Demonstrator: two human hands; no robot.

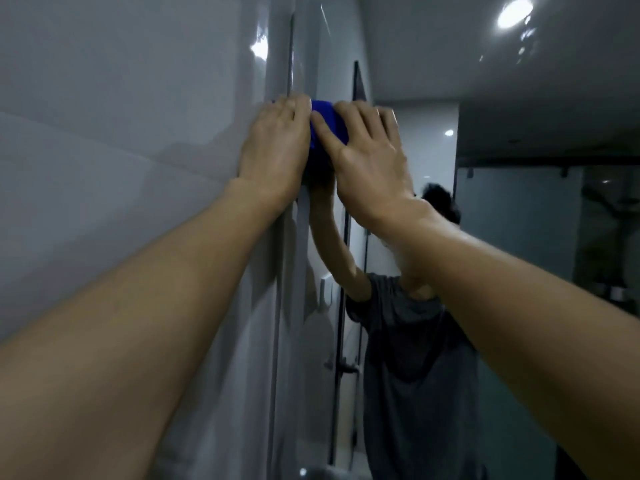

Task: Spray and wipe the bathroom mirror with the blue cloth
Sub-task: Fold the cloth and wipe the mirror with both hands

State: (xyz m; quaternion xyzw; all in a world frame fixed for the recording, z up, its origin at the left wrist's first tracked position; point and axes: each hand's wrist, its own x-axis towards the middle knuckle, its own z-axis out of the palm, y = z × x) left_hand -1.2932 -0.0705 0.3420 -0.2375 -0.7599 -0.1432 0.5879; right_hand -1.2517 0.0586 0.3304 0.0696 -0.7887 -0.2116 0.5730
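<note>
Pressure should stay even while I wipe along the left edge of the large glass bathroom mirror (pixel 519 237). My left hand (pixel 273 150) and right hand (pixel 367 157) press with straight fingers on the small, bunched, deep blue cloth (pixel 329 124), high beside the glossy grey wall tiles (pixel 121 150).

The room is looking dim and grey-blue. A round ceiling light (pixel 514 12) is glaring at the upper right, smearing streaks beside it, and a smaller light (pixel 449 132) is glowing in the mirror (pixel 519 237). Glare is shining on the glossy wall tiles (pixel 104 133). The picture is looking soft, with wide-angle bending at the edges.
</note>
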